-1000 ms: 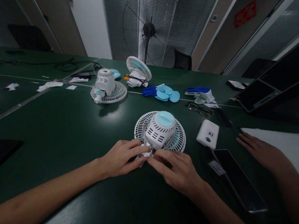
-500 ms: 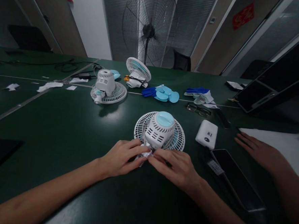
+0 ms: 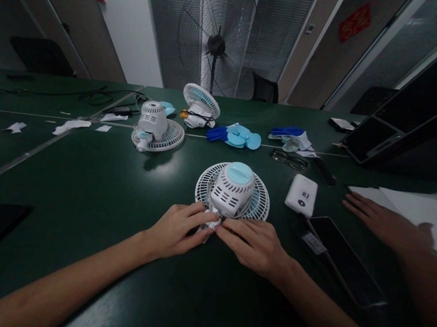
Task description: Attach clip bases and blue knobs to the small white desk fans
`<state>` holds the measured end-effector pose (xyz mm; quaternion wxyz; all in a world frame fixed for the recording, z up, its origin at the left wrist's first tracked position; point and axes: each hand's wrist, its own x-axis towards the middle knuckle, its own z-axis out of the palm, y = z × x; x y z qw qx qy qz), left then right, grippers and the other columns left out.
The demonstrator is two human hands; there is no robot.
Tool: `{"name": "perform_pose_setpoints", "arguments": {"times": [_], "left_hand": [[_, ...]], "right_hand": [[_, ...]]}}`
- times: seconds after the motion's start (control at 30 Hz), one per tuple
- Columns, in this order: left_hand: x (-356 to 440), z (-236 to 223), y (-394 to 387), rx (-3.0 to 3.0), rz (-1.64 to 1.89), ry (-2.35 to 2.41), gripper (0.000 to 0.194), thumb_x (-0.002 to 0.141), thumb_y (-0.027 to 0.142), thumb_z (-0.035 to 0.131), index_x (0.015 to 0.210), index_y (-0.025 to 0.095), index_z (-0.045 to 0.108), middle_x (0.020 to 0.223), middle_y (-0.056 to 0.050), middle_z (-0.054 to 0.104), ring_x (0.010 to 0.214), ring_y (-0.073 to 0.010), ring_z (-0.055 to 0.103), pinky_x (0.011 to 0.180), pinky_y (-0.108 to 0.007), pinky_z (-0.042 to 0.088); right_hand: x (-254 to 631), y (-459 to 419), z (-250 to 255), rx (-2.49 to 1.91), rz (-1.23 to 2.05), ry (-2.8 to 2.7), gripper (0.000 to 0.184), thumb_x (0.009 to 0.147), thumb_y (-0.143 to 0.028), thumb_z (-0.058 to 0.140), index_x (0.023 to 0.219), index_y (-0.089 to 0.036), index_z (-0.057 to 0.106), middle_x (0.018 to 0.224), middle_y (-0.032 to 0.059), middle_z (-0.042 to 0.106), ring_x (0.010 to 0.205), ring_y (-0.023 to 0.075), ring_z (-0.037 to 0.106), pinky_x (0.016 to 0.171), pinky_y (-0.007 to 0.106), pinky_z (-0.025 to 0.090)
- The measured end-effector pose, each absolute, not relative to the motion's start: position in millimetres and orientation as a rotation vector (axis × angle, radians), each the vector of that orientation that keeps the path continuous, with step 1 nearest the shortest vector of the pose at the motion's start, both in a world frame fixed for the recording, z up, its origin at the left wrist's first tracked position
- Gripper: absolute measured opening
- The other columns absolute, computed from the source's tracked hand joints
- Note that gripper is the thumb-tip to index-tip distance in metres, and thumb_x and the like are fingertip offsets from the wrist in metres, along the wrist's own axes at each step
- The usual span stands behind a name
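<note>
Your left hand (image 3: 181,229) pinches a small white piece (image 3: 212,222) between thumb and bent fingers; your right hand (image 3: 256,242) sets half-curled fingertips at its other side, though whether they grip it I cannot tell. An uneven pull could slip it loose or tilt the fan (image 3: 233,193), grille down just beyond both hands. Farther left lies a second fan (image 3: 153,120).

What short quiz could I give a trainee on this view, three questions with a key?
1. How many small white fans are on the green table?
2. True or false: the left hand and right hand both have fingers at a small white piece by the closest fan.
3. What lies between the gloves at picture right and the white device?

Key: 1. Three. 2. True. 3. The glasses.
</note>
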<state>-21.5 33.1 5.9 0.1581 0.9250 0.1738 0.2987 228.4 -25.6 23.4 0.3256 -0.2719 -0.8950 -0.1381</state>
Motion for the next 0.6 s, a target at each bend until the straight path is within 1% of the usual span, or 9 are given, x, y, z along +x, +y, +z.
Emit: {"name": "perform_pose_setpoints", "arguments": {"times": [0.1, 0.23, 0.3, 0.4, 0.5, 0.6], "left_hand": [[-21.3, 5.8, 33.2, 2.65, 0.841, 0.507, 0.025, 0.109, 0.029, 0.048, 0.132, 0.023, 0.053, 0.101, -0.005, 0.064, 0.08, -0.0165, 0.065, 0.065, -0.028, 0.054], [-20.4, 7.4, 32.9, 2.686, 0.843, 0.528, 0.024, 0.11, 0.033, 0.044, 0.129, 0.022, 0.055, 0.098, -0.004, 0.063, 0.077, -0.0162, 0.064, 0.063, -0.028, 0.052], [-20.3, 7.7, 32.9, 2.684, 0.845, 0.519, 0.023, 0.11, 0.032, 0.044, 0.129, 0.022, 0.055, 0.097, -0.003, 0.063, 0.077, -0.0159, 0.064, 0.063, -0.028, 0.052], [-20.8, 6.9, 33.2, 2.673, 0.843, 0.515, 0.023, 0.11, 0.03, 0.046, 0.13, 0.023, 0.054, 0.096, -0.003, 0.062, 0.076, -0.0157, 0.063, 0.062, -0.027, 0.05], [-21.4, 5.6, 33.7, 2.668, 0.842, 0.52, 0.024, 0.11, 0.031, 0.046, 0.13, 0.023, 0.054, 0.095, -0.003, 0.061, 0.075, -0.0157, 0.062, 0.061, -0.027, 0.05], [-21.6, 4.8, 34.1, 2.671, 0.838, 0.519, 0.024, 0.109, 0.031, 0.046, 0.13, 0.023, 0.055, 0.094, -0.003, 0.06, 0.074, -0.0155, 0.061, 0.062, -0.027, 0.049]], "right_hand": [[224.4, -29.7, 16.5, -0.766, -0.218, -2.255, 0.018, 0.102, -0.01, 0.059, 0.117, -0.014, 0.068, 0.105, 0.0079, 0.078, 0.085, 0.0152, 0.076, 0.066, 0.026, 0.058], [212.2, -37.8, 10.7, -0.935, 0.198, -1.993, 0.016, 0.099, -0.009, 0.061, 0.111, -0.019, 0.067, 0.098, 0.0041, 0.075, 0.084, 0.0139, 0.074, 0.066, 0.024, 0.056], [206.7, -41.2, 8.3, -1.019, 0.384, -1.861, 0.013, 0.099, -0.012, 0.063, 0.106, -0.021, 0.068, 0.09, 0.002, 0.073, 0.076, 0.0135, 0.071, 0.063, 0.025, 0.055], [200.1, -44.5, 4.4, -1.15, 0.706, -1.653, 0.007, 0.099, -0.022, 0.067, 0.105, -0.024, 0.068, 0.08, -0.0011, 0.069, 0.06, 0.0115, 0.064, 0.052, 0.023, 0.051], [193.7, -46.2, 2.6, -1.156, 1.063, -1.377, 0.01, 0.098, -0.032, 0.068, 0.101, -0.023, 0.065, 0.077, -0.0029, 0.066, 0.051, 0.0088, 0.059, 0.044, 0.02, 0.048], [188.9, -47.4, 3.5, -1.111, 1.217, -1.217, 0.017, 0.097, -0.036, 0.068, 0.093, -0.022, 0.06, 0.076, -0.0043, 0.064, 0.045, 0.0061, 0.052, 0.039, 0.017, 0.043]]}}
